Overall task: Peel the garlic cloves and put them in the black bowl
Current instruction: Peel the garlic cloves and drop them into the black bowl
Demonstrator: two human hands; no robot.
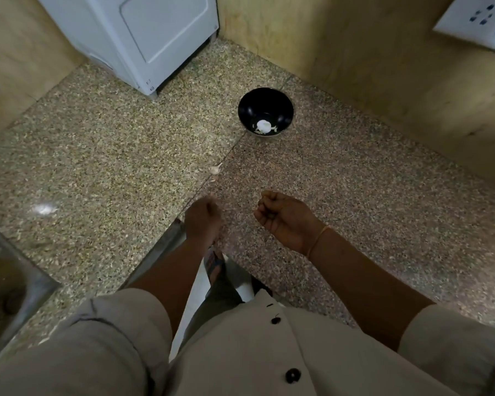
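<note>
Black bowl (257, 102), holding peeled garlic (263, 126), is being shown on the speckled counter (97, 144); one unpeeled clove (215, 169) is lying between bowl and hands. Left hand (203, 221), blurred, and right hand (283, 217) are being held with fingers curled; anything pinched cannot be told

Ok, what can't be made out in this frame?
Head view only:
left hand: motion blur; whether it holds anything is unclear.
right hand: curled fingers hide the palm; a clove inside cannot be confirmed.
black bowl: white contents too small to count.
pale bit on the counter: too small to tell clove from skin.
sink: cut off by the left edge.
</note>
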